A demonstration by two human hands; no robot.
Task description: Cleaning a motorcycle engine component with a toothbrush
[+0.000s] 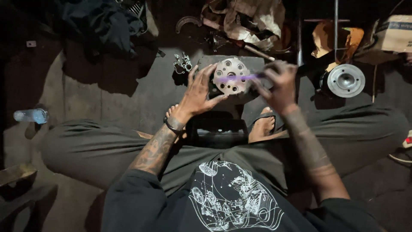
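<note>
A round silver metal disc (231,76) with several holes stands on a dark block between my feet. My left hand (198,91) is spread wide, its fingertips resting on the disc's left edge. My right hand (278,83) is closed around a thin tool with a purple, blurred shaft (238,77) that crosses the disc's face to its centre.
A second round metal part (344,80) lies at the right. A small metal bracket (183,63) sits behind my left hand. Crumpled rags (249,21), a cardboard box (395,33), dark cloth (103,23) and a plastic bottle (31,115) lie around on the floor.
</note>
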